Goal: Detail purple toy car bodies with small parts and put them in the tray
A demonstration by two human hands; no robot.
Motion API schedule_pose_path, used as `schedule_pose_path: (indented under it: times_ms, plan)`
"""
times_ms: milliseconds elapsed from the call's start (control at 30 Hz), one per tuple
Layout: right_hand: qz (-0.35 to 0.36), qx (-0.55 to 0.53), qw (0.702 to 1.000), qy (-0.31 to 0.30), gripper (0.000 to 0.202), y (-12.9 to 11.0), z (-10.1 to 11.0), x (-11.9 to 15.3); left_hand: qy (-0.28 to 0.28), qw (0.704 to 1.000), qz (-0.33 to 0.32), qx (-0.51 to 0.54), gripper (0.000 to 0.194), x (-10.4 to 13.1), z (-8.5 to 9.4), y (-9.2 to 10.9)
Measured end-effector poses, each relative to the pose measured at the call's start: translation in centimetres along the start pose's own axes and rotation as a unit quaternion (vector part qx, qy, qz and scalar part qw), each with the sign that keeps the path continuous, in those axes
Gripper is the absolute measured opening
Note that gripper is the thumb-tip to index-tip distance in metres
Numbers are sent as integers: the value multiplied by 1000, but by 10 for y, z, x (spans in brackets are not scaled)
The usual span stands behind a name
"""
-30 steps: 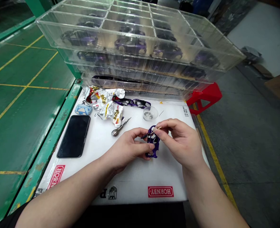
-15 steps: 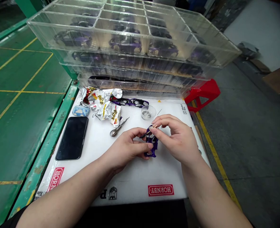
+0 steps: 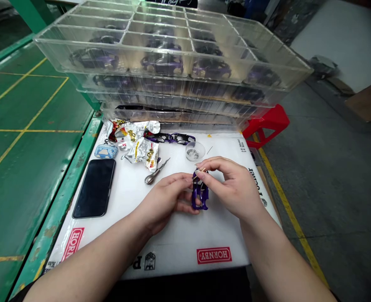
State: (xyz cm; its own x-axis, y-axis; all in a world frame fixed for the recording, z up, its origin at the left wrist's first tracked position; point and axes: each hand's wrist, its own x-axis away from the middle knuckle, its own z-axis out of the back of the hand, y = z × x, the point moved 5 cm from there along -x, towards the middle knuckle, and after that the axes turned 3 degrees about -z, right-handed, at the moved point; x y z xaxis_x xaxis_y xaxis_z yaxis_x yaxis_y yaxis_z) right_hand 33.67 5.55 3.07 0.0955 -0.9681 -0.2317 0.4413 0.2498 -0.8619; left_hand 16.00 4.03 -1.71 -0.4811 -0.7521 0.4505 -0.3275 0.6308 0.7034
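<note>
My left hand (image 3: 166,199) grips a small purple toy car body (image 3: 200,196), held upright just above the white board (image 3: 173,235). My right hand (image 3: 232,184) pinches a thin wooden stick (image 3: 199,173) whose tip meets the top of the car body. Both hands sit close together at the middle of the board. A small clear cup (image 3: 194,151) with something grey inside stands just beyond my right hand. A metal awl-like tool (image 3: 155,173) lies to the left of the hands.
A stack of clear compartment trays (image 3: 173,63) holding purple car bodies fills the back. Crumpled wrappers (image 3: 138,140), a blue case (image 3: 105,151), a black phone (image 3: 95,188) and more purple parts (image 3: 173,137) lie on the board. A red stool (image 3: 269,123) stands at right.
The purple car body has turned more upright between my hands. My right hand has shifted slightly with the stick. The view has tilted a little.
</note>
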Motion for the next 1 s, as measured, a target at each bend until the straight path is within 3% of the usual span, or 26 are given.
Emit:
schedule_pose_path:
  times_ms: [200, 367, 1000]
  plan:
    - [-34, -31, 999, 0, 3, 4, 0, 0, 12, 997, 38, 59, 24, -4, 1, -3]
    - [-11, -20, 1000, -1, 2, -1, 1, 0, 3, 994, 61, 89, 23, -3, 2, -4]
    - [-38, -77, 996, 9, 7, 2, 6, 0, -61, 992, 59, 90, 26, -1, 1, -5]
